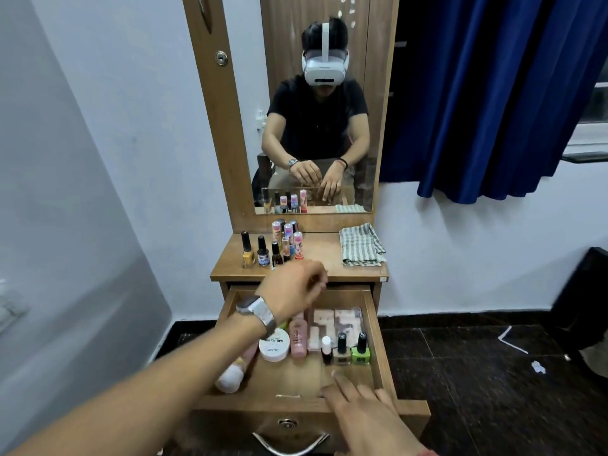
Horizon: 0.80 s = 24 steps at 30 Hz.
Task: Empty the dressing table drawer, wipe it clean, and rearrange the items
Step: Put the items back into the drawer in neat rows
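Drawer [378, 343]: pulled out below the surface [325, 251] — contents not yet removed.
Drawer contents: white jar [274, 346] and pink bottle [298, 339] near the middle; three small polish bottles [342, 348] upright in a row toward the right wall; a pale compartment tray [332, 324] behind them at the back right; a pale tube [232, 375] lying at the front left corner.
Surface: cluster of polish bottles and lipsticks [279, 243] standing at the back left corner; folded striped cloth [360, 246] at the back right corner.
Left hand [292, 289]: over the front edge of the surface, fingers curled; blurred — cannot tell whether it holds anything.
Right hand [365, 413]: at the drawer's front right corner, fingers straight, released, fingertips on the drawer floor.
Mirror [316, 103]: reflects the seated person.
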Available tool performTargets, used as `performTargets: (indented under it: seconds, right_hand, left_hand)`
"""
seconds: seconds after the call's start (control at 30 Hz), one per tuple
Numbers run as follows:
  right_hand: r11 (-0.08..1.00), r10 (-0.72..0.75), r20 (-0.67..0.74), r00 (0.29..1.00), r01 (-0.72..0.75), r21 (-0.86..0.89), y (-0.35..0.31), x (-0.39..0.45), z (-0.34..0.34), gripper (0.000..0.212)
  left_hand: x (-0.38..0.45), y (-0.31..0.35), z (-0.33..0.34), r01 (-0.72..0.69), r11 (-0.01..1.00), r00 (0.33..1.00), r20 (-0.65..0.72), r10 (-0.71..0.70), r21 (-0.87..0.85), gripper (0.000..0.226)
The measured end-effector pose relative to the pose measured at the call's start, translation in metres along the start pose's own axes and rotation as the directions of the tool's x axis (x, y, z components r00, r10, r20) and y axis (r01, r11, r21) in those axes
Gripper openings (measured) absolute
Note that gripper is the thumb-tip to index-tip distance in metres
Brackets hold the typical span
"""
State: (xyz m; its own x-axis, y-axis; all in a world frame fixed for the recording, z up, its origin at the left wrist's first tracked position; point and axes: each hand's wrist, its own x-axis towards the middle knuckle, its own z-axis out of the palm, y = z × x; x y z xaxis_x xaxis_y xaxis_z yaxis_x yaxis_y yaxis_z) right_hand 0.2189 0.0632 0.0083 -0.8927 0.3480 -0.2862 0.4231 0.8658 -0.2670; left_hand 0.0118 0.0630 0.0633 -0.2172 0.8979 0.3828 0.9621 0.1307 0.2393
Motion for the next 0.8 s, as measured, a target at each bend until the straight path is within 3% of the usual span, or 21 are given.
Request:
performTargets:
  seconds: [0.17, 0.27, 0.47, 0.8]
  right_hand:
    - [1.0, 0.0, -0.027, 1.0, 0.001, 0.021, 0.002, 0.003, 0.005, 0.049]
    - [1.0, 0.002, -0.052, 0.999, -0.001, 0.027, 0.004, 0.005, 0.009, 0.046]
    - [0.999, 0.004, -0.054, 0.999, -0.003, 0.032, 0.006, 0.008, 0.014, 0.048]
    - [0.999, -0.019, -0.083, 0.996, 0.022, 0.034, 0.005, 0.005, 0.015, 0.045]
  left_hand:
    - [0.048, -0.037, -0.05, 0.183, 0.979, 0.968, -0.155, -0.195, -0.088, 0.006]
    - [0.069, -0.062, -0.065, 0.295, 0.953, 0.937, -0.174, -0.302, -0.066, 0.007]
    - [0.097, -0.093, -0.068, 0.339, 0.933, 0.941, -0.053, -0.335, 0.122, 0.011]
    - [0.111, -0.1, -0.042, 0.32, 0.916, 0.931, 0.097, -0.351, 0.243, 0.018]
